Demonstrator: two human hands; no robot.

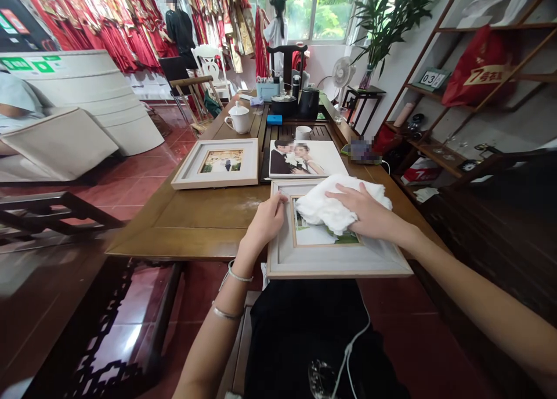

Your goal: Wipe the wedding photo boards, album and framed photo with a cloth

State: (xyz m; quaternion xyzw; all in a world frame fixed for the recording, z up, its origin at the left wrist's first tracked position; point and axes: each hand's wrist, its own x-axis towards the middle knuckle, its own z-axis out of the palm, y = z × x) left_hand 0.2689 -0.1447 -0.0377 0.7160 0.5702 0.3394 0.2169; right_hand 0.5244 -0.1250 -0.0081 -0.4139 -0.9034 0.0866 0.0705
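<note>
A picture frame (pixel 322 264) with a pale border lies at the near edge of the wooden table, its front edge jutting out over my lap. My left hand (pixel 268 216) grips its left side, fingers curled at the rim. Spread over a bunched white cloth (pixel 324 205), my right hand (pixel 365 210) presses it onto the frame's glass. The cloth covers the upper part of the photo inside; green and white patches show below it. Just beyond lie a second framed photo (pixel 204 145) on the left and a photo panel of a couple (pixel 324 155) on the right.
On the wooden table (pixel 195 213) are a white lidded mug (pixel 239 119), a white cup (pixel 303 133), a blue box (pixel 274 120), a black kettle (pixel 309 102) and a phone (pixel 364 151) on a cable. Shelves (pixel 435 147) stand at the right. Two people are by the garments at the back.
</note>
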